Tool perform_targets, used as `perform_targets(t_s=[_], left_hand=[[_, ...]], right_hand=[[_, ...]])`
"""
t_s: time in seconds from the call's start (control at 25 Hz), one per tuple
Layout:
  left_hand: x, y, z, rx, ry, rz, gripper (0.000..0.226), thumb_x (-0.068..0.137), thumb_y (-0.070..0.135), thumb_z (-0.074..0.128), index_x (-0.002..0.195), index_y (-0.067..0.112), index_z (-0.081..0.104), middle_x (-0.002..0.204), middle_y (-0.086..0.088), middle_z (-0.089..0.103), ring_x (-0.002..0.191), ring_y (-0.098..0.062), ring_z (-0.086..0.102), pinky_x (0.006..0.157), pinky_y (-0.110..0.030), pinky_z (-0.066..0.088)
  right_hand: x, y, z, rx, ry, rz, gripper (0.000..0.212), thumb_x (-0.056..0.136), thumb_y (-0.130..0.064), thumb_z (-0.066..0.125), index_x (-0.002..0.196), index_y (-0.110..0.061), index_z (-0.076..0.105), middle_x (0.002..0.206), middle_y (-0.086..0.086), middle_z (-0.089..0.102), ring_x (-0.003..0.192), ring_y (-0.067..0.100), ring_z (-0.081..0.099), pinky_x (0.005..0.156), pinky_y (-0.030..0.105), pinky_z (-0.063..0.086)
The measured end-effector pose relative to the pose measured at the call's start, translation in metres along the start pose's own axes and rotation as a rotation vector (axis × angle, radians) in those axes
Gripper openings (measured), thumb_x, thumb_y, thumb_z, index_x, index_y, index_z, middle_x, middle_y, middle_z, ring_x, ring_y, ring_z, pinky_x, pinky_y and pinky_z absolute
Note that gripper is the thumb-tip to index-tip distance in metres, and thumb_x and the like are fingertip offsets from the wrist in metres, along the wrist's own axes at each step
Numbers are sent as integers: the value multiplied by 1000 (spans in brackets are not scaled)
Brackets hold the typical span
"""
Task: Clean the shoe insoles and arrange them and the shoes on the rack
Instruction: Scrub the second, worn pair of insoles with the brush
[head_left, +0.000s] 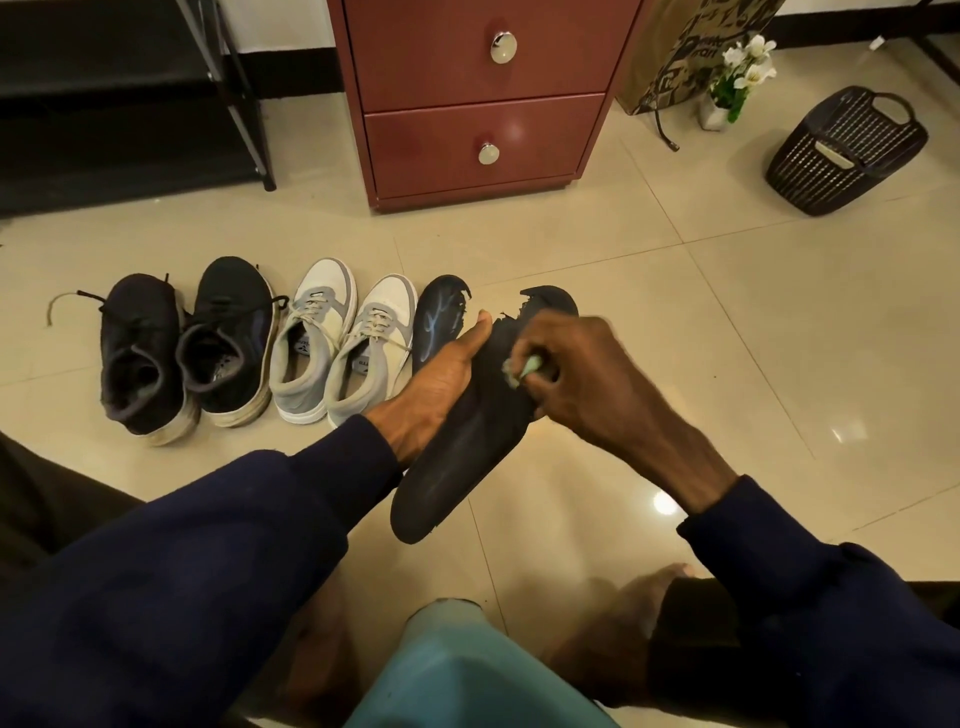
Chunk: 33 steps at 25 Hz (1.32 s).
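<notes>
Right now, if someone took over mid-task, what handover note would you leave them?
Left grip holds the dark insole off the floor. Right grip pinches a pale green cloth against it. Second insole lies on the floor beside the white-grey sneakers; black sneakers sit left of those. No shoe is on the rack yet. Left: finish wiping, rack insoles and shoes.

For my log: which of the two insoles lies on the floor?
The blue-marked insole, beside the white shoes. The plain dark insole is in the left hand, under the green cloth in the right hand.
</notes>
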<state>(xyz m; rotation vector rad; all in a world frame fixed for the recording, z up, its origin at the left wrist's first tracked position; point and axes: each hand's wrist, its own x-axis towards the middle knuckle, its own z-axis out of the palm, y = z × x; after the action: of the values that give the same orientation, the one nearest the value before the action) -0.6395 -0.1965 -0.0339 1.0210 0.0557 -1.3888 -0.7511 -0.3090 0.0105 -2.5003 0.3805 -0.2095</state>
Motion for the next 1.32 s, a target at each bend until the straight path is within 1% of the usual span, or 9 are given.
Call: perform_targets(t_s=[0.08, 0.16, 0.32, 0.6, 0.8, 0.96, 1.08, 1.16, 1.32], left_hand=[[-4, -1, 7, -16, -69, -51, 60, 107, 55, 38, 118, 6, 71, 109, -20, 74, 88, -34, 73, 83, -46, 57], [-6, 3, 9, -22, -64, -35, 60, 107, 53, 38, 111, 5, 75, 105, -19, 75, 86, -33, 73, 79, -44, 59], [-4, 2, 4, 10, 30, 0, 45, 106, 47, 48, 100, 10, 73, 94, -13, 74, 86, -26, 71, 79, -34, 60], [-14, 2, 12, -7, -224, -132, 62, 106, 55, 33, 130, 4, 61, 113, -22, 71, 84, -37, 74, 68, -36, 59], [-7, -1, 9, -23, -238, -82, 61, 109, 52, 30, 127, 3, 61, 106, -21, 72, 82, -36, 71, 70, -38, 55], [-7, 2, 11, -41, -177, -66, 61, 108, 53, 31, 128, 5, 65, 111, -20, 72, 90, -36, 72, 77, -40, 60], [-6, 6, 5, -4, -24, -12, 49, 107, 47, 44, 99, 10, 74, 94, -12, 73, 83, -23, 72, 82, -34, 59], [-5, 7, 1, 23, 28, -8, 45, 106, 47, 46, 103, 10, 72, 96, -11, 72, 86, -22, 71, 86, -33, 58], [-2, 8, 5, -73, 34, -10, 56, 109, 45, 40, 97, 5, 77, 98, -10, 77, 91, -19, 72, 93, -30, 54]], right_hand=[[3, 15, -12, -129, 134, 121, 24, 70, 5, 69, 81, -15, 66, 87, 2, 64, 76, 19, 62, 69, 35, 54], [1, 12, -10, -108, 172, 77, 26, 67, 7, 69, 81, -15, 66, 87, 3, 62, 72, 16, 60, 66, 28, 52], [-3, -10, 1, 10, -142, -68, 27, 69, 9, 64, 77, -16, 69, 81, -8, 61, 68, 1, 55, 61, 9, 40], [8, 34, -27, -84, 380, 110, 26, 71, 8, 62, 79, -17, 66, 84, 0, 64, 75, 15, 60, 67, 39, 53], [3, 2, -10, 154, 91, 53, 26, 74, 10, 62, 78, -15, 68, 87, 2, 64, 70, 17, 64, 48, 31, 56], [5, 18, -13, -90, 282, 75, 26, 71, 7, 63, 79, -17, 66, 86, 0, 63, 75, 17, 60, 68, 39, 55], [-4, -10, 8, -1, 54, -25, 29, 68, 7, 64, 79, -19, 66, 84, -6, 61, 73, 7, 56, 66, 20, 48], [-5, -15, 11, 4, -50, -47, 27, 70, 7, 67, 78, -19, 67, 82, -9, 61, 70, 4, 55, 62, 13, 44], [3, 13, -8, -97, 170, 177, 26, 68, 8, 69, 82, -13, 68, 87, 0, 62, 76, 17, 62, 61, 15, 46]])
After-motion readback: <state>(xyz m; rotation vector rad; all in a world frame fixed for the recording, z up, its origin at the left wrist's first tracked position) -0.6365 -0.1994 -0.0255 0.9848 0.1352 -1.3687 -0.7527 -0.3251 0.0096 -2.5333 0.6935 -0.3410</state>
